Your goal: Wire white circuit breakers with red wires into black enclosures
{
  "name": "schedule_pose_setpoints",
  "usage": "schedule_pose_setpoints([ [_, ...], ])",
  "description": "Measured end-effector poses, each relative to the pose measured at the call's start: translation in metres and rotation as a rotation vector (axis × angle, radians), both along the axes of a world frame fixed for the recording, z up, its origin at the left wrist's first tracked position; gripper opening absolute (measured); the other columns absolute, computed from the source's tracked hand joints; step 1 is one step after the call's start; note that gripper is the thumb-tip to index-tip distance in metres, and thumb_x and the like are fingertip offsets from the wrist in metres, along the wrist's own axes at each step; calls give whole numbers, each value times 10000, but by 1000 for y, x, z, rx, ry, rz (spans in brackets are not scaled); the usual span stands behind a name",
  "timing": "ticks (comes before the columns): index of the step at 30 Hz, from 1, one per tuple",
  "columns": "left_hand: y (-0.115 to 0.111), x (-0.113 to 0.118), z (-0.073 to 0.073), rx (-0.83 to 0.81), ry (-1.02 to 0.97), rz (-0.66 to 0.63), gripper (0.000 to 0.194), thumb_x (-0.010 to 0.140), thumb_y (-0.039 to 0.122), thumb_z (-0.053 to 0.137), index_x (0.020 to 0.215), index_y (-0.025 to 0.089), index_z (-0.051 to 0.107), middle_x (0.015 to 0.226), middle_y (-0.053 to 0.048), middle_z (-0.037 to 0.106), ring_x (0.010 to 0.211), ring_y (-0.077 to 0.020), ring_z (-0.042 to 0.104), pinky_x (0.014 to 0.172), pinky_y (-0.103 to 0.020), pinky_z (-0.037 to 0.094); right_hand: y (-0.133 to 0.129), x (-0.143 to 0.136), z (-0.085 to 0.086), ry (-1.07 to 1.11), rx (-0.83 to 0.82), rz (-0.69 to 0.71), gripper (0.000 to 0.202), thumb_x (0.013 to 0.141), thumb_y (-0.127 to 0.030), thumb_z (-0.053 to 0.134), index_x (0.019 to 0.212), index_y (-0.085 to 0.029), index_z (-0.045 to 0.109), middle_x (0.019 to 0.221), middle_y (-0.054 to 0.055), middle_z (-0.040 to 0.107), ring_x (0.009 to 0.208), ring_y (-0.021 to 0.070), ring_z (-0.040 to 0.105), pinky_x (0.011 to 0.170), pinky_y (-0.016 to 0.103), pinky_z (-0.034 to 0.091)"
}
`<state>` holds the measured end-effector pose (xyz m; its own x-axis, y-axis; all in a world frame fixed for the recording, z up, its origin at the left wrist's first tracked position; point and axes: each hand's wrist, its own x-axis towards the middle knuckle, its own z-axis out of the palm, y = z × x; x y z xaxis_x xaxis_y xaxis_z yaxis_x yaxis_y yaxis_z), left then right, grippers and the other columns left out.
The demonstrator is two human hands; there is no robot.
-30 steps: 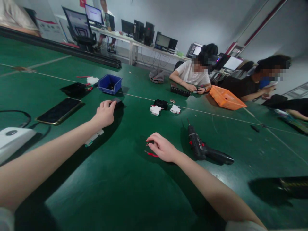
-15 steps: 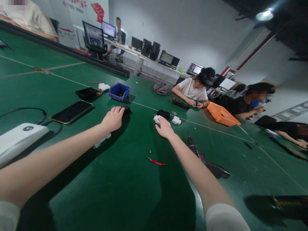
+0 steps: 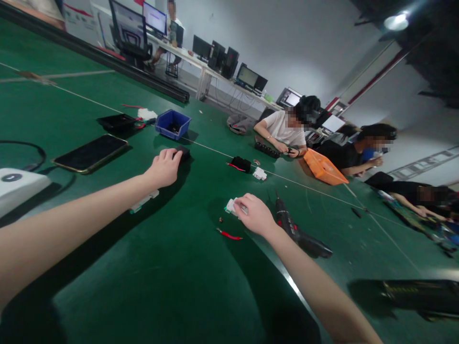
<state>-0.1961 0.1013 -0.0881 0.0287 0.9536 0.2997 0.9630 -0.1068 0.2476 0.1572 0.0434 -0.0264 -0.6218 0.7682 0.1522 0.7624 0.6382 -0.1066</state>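
Note:
My left hand (image 3: 163, 168) is closed around a small black box-like part (image 3: 184, 153) on the green table (image 3: 172, 277); the fingers hide much of it. My right hand (image 3: 255, 214) pinches a small white plastic part with a green edge (image 3: 231, 206), low over the table. Close to that hand lie a tiny copper-coloured piece (image 3: 220, 220) and a short red wire (image 3: 230, 235) with bare metal ends. Farther back, a black part (image 3: 239, 164) with a red wire sits beside another white plastic part (image 3: 260, 174). A white and green piece (image 3: 144, 202) is partly covered by my left forearm.
A power screwdriver (image 3: 300, 234) lies right of my right hand. Left are a phone (image 3: 91, 154), a black tray (image 3: 116, 122) and a blue bin (image 3: 173, 125) with small dark pieces. An orange bin (image 3: 324, 167) stands near co-workers across the table.
My right hand has drawn a white part from beside the black part toward me. The left hand stays on the black box-like part. The view has shifted slightly.

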Motion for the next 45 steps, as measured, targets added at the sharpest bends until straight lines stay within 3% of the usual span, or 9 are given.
schedule_pose_setpoints([
  [3, 4, -2, -5, -14, -23, 15, 821, 773, 182, 507, 1566, 147, 299, 1545, -225, 343, 1447, -420, 299, 1096, -593, 411, 17, -4, 0, 42, 5, -43, 229, 1013, -343, 522, 993, -200, 701, 1007, 76, 663, 992, 221, 613, 887, 351, 481],
  [12, 7, -3, -5, -51, 1, -21, 857, 749, 187, 518, 1578, 167, 300, 1649, -162, 252, 1536, -377, 208, 1215, -554, 298, 124, -13, -25, 71, 37, -201, 253, 1001, -312, 509, 1011, -154, 707, 1067, 120, 663, 988, 230, 637, 880, 348, 491],
  [19, 8, -1, -6, -81, -7, -25, 825, 813, 224, 462, 1606, 154, 247, 1679, -142, 217, 1549, -383, 156, 1197, -590, 304, 155, -20, -46, 11, 60, -186, 348, 988, -297, 519, 1273, -124, 618, 1385, 166, 587, 1306, 294, 490, 1097, 445, 382],
  [25, 6, 1, -10, -36, 24, -24, 772, 848, 207, 448, 1598, 147, 275, 1664, -148, 258, 1534, -380, 205, 1191, -565, 321, 155, -20, -49, -32, 68, -210, 413, 1002, -307, 479, 1348, -96, 555, 1400, 189, 574, 1272, 313, 509, 1070, 452, 403],
  [31, 3, 1, -8, 75, 109, -48, 655, 919, 197, 380, 1565, 98, 336, 1601, -194, 348, 1467, -392, 307, 1111, -545, 430, 143, -20, -41, -100, 86, -258, 383, 1000, -332, 483, 1311, -123, 560, 1283, 190, 606, 1182, 337, 532, 1001, 470, 429],
  [37, 3, -4, 1, 75, 115, -65, 591, 956, 230, 377, 1538, 128, 388, 1558, -164, 417, 1390, -374, 396, 1063, -513, 485, 119, -13, -24, -145, 15, -190, 238, 1001, -233, 485, 1176, -149, 623, 1162, 153, 642, 1069, 277, 598, 924, 384, 461],
  [45, 15, -14, -4, 75, 88, -70, 585, 950, 314, 480, 1519, 197, 419, 1527, -140, 458, 1333, -387, 434, 1038, -531, 480, 79, 11, -4, -190, -152, -76, 283, 960, -125, 495, 1217, -188, 596, 1184, 95, 676, 998, 197, 644, 813, 285, 475],
])
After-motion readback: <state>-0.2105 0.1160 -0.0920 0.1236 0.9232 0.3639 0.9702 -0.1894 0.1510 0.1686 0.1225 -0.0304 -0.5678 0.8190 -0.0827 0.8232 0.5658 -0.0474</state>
